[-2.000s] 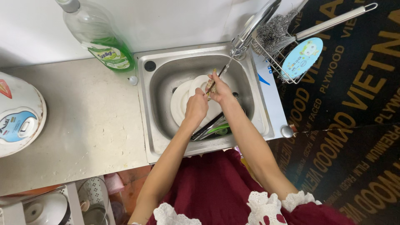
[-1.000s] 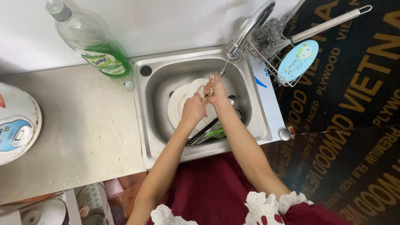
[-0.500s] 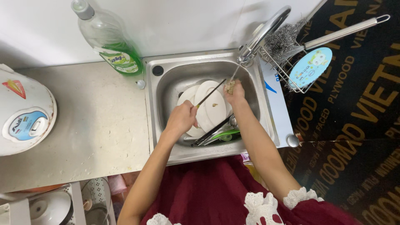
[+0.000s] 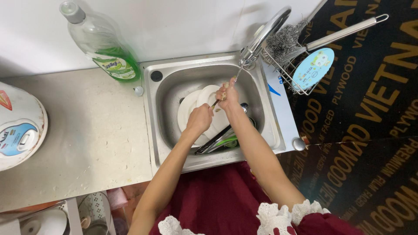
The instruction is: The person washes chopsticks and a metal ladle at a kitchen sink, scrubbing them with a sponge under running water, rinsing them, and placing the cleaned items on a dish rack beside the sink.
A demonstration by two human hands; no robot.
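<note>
Washing is the step you are on, I think. Your left hand [image 4: 200,118] is curled tight around the low end of a thin dark chopstick [image 4: 216,102]. Your right hand [image 4: 228,95] is closed around the top part of it, with a small pale scrubbing pad [image 4: 224,92] squeezed in its fingers. Both hands are over the metal sink [image 4: 165,104], right under the tap [image 4: 261,32]. A thin stream of water [image 4: 238,72] runs down onto your right hand.

White plates [image 4: 189,109] lie in the sink under your hands. More dark chopsticks [image 4: 213,140] and something green lie near the front wall, beside your right arm. A spoon [image 4: 244,105] pokes out just past your right wrist.

On the worktop [image 4: 87,130], a green soap bottle [image 4: 102,43] stands by the sink's back corner. A white rice cooker [image 4: 17,126] sits far to the left. A wire rack [image 4: 287,65] with a steel scrubber hangs behind the tap.

Next, I think you need to slide the pad along the stick while your left hand holds it firm. Keep it under the water. Mind the plates below, so the stick does not knock them.
</note>
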